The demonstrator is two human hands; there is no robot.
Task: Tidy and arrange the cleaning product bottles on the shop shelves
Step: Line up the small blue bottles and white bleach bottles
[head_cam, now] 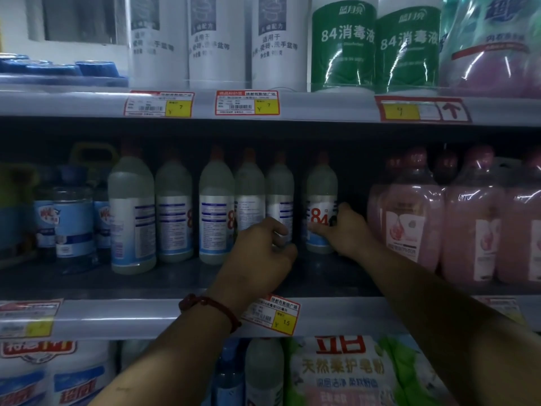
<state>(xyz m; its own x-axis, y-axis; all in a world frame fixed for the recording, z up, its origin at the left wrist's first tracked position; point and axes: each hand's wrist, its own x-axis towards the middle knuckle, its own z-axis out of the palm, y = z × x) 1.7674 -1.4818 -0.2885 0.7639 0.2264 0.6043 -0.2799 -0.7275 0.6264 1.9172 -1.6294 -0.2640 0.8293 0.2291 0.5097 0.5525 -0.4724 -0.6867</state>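
Above the yellow price tag (270, 315) clipped to the middle shelf (131, 317), both hands reach in. The left hand (263, 247) curls round the lower body of the end bottle (279, 194) of the pale row, just up and left of the tag, and the right hand (342, 232) grips the lone 84 bottle (321, 186), up and right of it. Both bottles stand with long axes vertical and a dark gap between them, so the likely move is a sideways slide leftward, for which the right hand looks best placed.
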